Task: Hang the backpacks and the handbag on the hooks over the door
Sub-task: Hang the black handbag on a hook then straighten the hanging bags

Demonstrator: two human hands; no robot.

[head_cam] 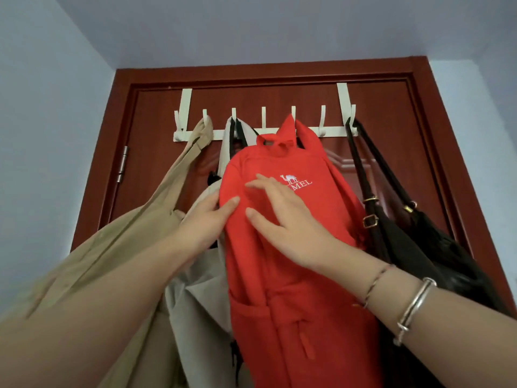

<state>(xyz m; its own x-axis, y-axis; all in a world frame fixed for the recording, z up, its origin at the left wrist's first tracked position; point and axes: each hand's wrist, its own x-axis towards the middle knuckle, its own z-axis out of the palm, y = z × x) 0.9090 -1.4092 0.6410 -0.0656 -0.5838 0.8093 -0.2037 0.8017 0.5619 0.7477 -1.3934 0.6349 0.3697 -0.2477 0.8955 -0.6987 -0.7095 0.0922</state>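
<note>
A red backpack [302, 275] hangs by a strap from a hook of the white over-door rack [221, 133]. My left hand [204, 219] touches its left edge with the thumb on the fabric. Flat on its front, just below the white logo, lies my right hand [282, 219] with fingers spread. A light grey backpack [195, 298] hangs to the left, partly behind the red one. Further left hangs a tan bag [117, 247]. A black handbag [414, 242] hangs from the rightmost hook.
The rack sits on a dark red door [330, 152] with a metal hinge [123, 163] at the left. Pale blue walls flank the door frame. Some hooks on the rack carry nothing. My right wrist wears bracelets [411, 309].
</note>
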